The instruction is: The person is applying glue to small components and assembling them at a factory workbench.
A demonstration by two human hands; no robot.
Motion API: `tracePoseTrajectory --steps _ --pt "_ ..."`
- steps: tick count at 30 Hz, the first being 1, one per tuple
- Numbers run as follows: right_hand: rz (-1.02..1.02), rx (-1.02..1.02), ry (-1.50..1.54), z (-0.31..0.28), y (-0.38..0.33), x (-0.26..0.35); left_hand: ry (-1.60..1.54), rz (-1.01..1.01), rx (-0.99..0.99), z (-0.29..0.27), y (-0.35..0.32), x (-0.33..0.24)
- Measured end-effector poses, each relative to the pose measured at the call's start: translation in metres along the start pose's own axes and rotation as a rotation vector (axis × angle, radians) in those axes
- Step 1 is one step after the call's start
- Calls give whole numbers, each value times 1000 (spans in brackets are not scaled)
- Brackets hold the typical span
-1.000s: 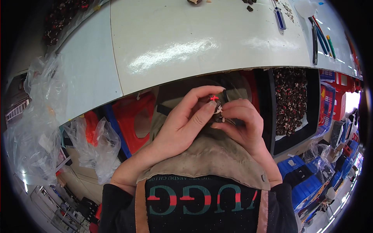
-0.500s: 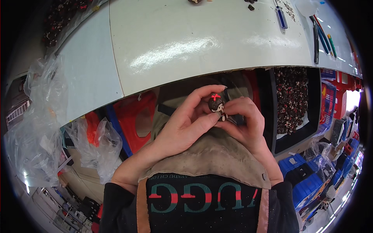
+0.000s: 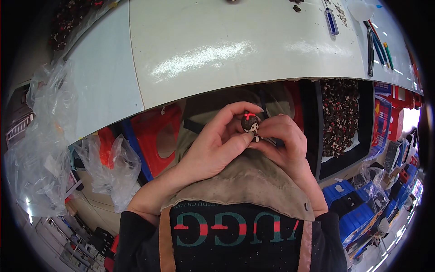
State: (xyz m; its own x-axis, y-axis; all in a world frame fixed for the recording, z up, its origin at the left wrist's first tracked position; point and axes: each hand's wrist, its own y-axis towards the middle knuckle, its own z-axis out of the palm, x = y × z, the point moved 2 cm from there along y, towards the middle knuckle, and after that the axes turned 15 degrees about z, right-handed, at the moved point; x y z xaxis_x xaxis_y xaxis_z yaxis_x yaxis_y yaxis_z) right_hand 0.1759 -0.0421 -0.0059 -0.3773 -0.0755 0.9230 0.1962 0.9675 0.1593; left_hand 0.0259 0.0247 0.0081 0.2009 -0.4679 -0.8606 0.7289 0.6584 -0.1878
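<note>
Head view: a pale table [image 3: 204,41] curves across the top with a screwdriver [image 3: 332,23] on it; a black tray [image 3: 366,118] of small dark pieces [image 3: 340,118] stands to the right, a clear plastic bag [image 3: 113,172] to the left. A second ago a thumb hid most of the figurine's [image 3: 249,123] face; now face and red bow show. It sits between both hands, above the lap, fingers masking its body. The left hand [image 3: 219,140] grips it, index finger curled behind; the right hand [image 3: 287,138] pinches its side.
</note>
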Motion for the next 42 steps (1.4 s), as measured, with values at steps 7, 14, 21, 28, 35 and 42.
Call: tracePoseTrajectory --steps 7,14,21,28,35,42 --pt "-4 3 -6 3 -1 1 -34 16 -12 1 1 2" --pt "51 21 -69 0 -2 1 11 51 46 -2 0 6" --pt "48 73 -93 -28 8 16 33 30 75 8 7 2" --pt "154 -596 34 -135 37 4 -64 -29 54 2 2 2" --pt "224 -663 -282 -203 105 -16 -101 -5 52 -3 -4 5" --pt "182 -638 -517 -219 182 -50 -84 8 40 -4 -6 0"
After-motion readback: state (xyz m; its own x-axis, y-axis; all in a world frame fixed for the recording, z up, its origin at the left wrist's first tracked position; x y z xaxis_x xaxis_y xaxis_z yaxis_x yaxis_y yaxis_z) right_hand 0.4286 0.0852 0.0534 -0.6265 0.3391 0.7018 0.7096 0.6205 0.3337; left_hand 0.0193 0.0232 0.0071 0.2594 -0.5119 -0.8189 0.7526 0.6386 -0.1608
